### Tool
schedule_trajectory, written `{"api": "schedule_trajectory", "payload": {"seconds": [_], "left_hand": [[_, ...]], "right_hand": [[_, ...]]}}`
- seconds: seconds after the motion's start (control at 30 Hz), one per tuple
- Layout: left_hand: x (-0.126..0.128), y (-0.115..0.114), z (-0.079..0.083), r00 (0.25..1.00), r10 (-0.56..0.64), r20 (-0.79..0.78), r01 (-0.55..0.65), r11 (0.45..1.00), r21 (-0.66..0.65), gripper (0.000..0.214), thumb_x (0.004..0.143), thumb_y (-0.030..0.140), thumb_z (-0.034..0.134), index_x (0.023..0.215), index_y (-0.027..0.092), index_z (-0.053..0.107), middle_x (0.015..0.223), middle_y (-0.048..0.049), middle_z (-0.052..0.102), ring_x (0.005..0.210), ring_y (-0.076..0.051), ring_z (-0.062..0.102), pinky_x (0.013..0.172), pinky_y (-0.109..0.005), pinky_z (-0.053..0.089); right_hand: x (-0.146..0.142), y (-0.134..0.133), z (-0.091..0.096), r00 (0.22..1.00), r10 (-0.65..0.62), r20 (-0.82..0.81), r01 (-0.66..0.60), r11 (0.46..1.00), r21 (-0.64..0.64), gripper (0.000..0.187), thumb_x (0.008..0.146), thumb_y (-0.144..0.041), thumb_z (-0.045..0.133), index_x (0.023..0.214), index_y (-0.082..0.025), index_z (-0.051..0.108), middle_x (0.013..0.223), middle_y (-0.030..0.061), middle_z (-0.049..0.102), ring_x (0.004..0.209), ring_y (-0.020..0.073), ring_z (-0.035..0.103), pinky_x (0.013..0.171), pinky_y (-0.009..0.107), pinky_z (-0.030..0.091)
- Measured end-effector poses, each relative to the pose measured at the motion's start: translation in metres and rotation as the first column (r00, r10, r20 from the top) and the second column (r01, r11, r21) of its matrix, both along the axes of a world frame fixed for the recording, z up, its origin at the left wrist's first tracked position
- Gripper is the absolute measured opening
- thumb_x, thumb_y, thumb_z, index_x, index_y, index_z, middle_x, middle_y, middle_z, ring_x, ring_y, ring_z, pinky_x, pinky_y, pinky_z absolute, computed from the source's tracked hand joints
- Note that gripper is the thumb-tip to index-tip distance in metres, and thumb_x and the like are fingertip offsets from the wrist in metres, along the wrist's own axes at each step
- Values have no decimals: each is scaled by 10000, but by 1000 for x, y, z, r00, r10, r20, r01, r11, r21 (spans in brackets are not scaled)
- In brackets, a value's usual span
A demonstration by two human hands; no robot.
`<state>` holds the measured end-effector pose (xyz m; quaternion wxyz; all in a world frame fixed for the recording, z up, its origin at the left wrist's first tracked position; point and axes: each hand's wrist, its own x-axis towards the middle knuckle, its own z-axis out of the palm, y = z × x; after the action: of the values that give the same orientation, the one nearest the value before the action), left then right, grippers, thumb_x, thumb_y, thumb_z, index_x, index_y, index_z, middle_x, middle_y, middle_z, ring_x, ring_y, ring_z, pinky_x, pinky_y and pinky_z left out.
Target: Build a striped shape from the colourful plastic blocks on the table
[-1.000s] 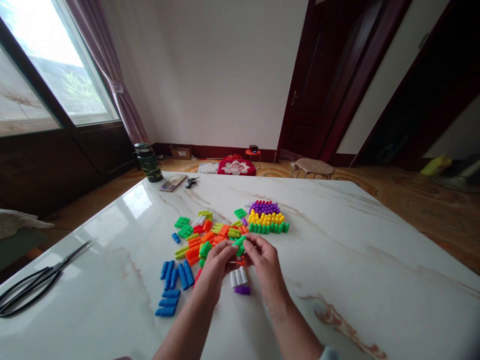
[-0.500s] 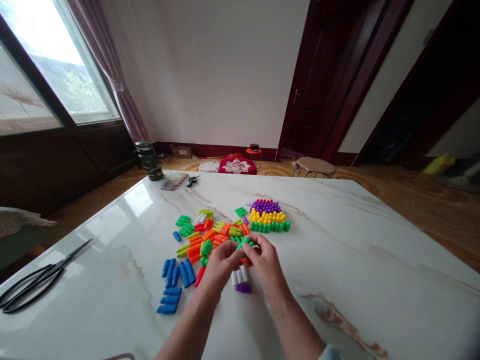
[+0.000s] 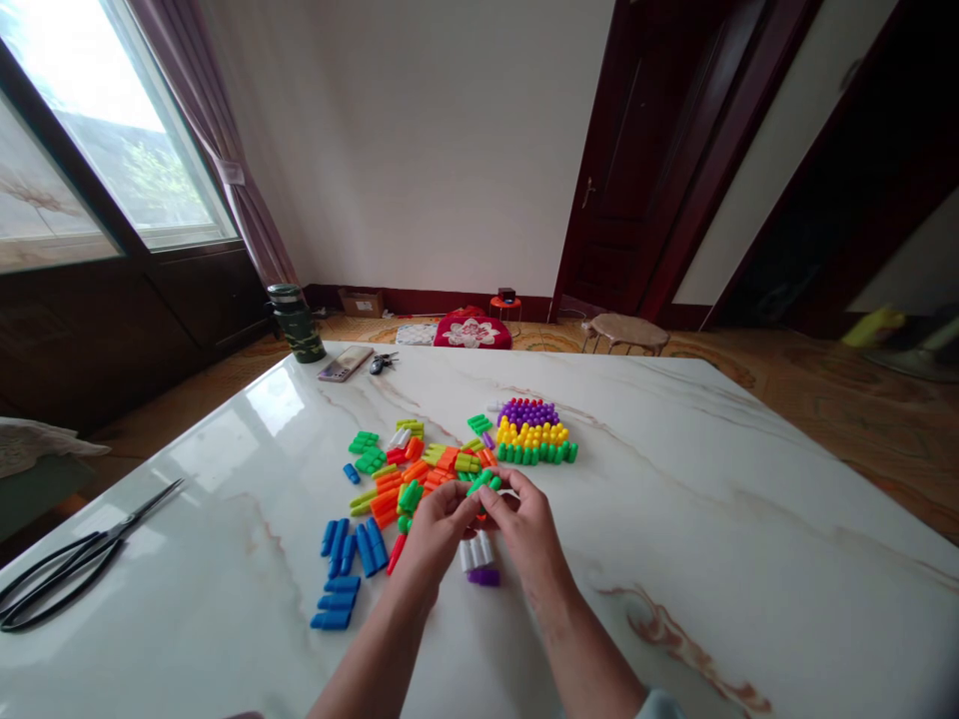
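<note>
- Since the frame half a second ago, the green piece (image 3: 485,480) between the hands is shifting and seems to be turning slightly; the other pieces are lying as they were.
- At the far left, the black long-handled scissors (image 3: 146,507) are lying on the marble-patterned table (image 3: 674,559), well apart from the hands, their blades pointing away.
- Along the far left edge, a camouflage bottle (image 3: 300,335) is standing upright, with a phone (image 3: 346,364) and keys (image 3: 380,366) lying to its right.
- Blue pieces (image 3: 371,549) are lying left of the left forearm; orange pieces (image 3: 386,507) are lying among lime and green ones just beyond them.
- The left hand (image 3: 446,519) is pinching the green piece from its left, thumb and fingers drawn together.
- Between the forearms, white pieces (image 3: 478,551) are lying side by side, with a purple piece (image 3: 483,577) just on their near side.
- The green piece is sitting at the fingertips, bridging the two grips, so neither hand is clearly nearer; its long axis appears to be slanting away toward the far right, though small detail is hard to tell.
- The right hand (image 3: 524,509) is pinching the piece from its right, the thumb on the near side.
- Beyond the right hand, yellow pieces (image 3: 531,434) are standing in rows behind a green row (image 3: 535,455), with purple ones (image 3: 530,411) farther back.
</note>
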<state>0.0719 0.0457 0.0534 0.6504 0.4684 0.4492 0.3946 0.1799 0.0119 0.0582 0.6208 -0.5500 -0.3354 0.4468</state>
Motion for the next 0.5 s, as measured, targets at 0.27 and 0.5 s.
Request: {"api": "schedule_trajectory", "payload": {"seconds": [0.27, 0.5], "left_hand": [[-3, -2, 7, 999, -47, -16, 47, 999, 8, 426, 650, 514, 757, 852, 140, 754, 683, -56, 705, 620, -148, 628, 579, -220, 426], [-10, 3, 9, 999, -21, -40, 22, 1000, 14, 462, 626, 487, 770, 929, 140, 743, 779, -65, 720, 638, -126, 610, 623, -230, 470]], "right_hand": [[2, 1, -4, 1000, -26, -5, 26, 1000, 6, 497, 662, -476, 745, 996, -127, 633, 737, 43, 653, 632, 173, 612, 579, 304, 530], [13, 0, 8, 989, -131, -69, 135, 989, 54, 367, 707, -484, 717, 846, -160, 615, 623, -31, 557, 533, 89, 497, 475, 199, 394]]}}
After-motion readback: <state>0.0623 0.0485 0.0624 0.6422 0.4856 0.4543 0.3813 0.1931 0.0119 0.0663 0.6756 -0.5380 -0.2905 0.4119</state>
